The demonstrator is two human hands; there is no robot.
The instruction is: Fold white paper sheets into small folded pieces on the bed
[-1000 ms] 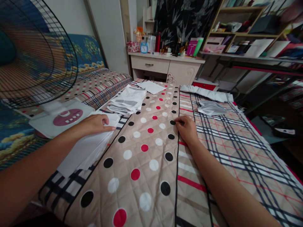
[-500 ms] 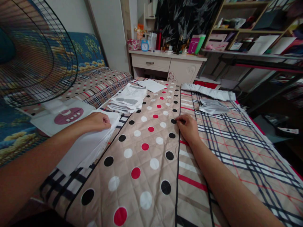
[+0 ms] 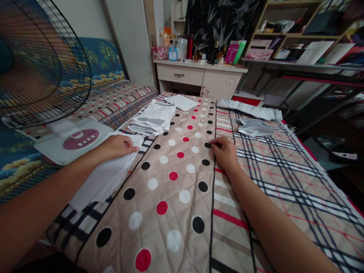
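Observation:
My left hand (image 3: 121, 146) lies on a stack of white paper sheets (image 3: 99, 182) at the left edge of the bed. Its fingers are curled, while the thumb stretches out apart from them over the top sheet; nothing shows in its grasp. On the polka-dot part of the bed cover (image 3: 176, 189) rests my right hand (image 3: 224, 151), fingers bent together and nothing visible in them. A second pile of papers with grey print (image 3: 153, 117) sits ahead of my left hand. Past that pile lies a separate white sheet (image 3: 182, 101).
A standing fan (image 3: 68, 140) is close on the left. Beyond my right hand are a silvery folded packet (image 3: 254, 127) and a long crinkled silver strip (image 3: 250, 110). A white dresser (image 3: 182, 74) with bottles and a blue clock (image 3: 173, 53) stands at the far end; shelves (image 3: 301, 36) rise at right.
My left thumb has stretched out to the right, away from the curled fingers, over the top sheet. My right hand stays in place. The view has shifted slightly.

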